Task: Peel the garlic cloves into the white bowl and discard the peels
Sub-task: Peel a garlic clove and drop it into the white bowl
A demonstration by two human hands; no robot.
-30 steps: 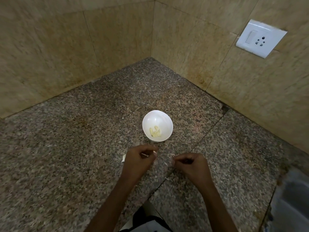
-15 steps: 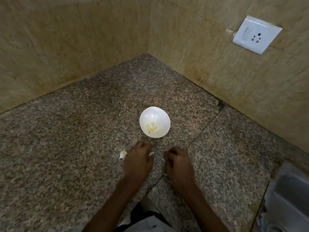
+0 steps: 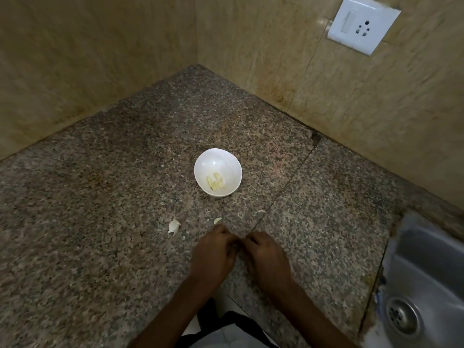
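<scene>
A small white bowl [image 3: 200,169] stands on the granite counter with several peeled garlic cloves [image 3: 216,183] lying in it. Nearer to me, my left hand [image 3: 213,254] and my right hand [image 3: 266,257] meet fingertip to fingertip just above the counter, fingers curled inward. Whatever they pinch between them is hidden by the fingers. A white garlic peel [image 3: 174,226] lies left of my hands. Two smaller peel scraps, one [image 3: 217,220] right by my left fingertips and one [image 3: 261,211] farther right, rest on the stone.
Tiled walls close off the counter's far corner, with a white wall socket [image 3: 364,27] on the right wall. A steel sink [image 3: 426,285] with its drain [image 3: 401,317] sits at the right edge. A seam [image 3: 288,182] runs across the granite counter [image 3: 100,197].
My hands have drawn back toward me and come together at the fingertips. The peel scraps they covered now lie exposed on the counter. The view has tilted, showing more of the sink.
</scene>
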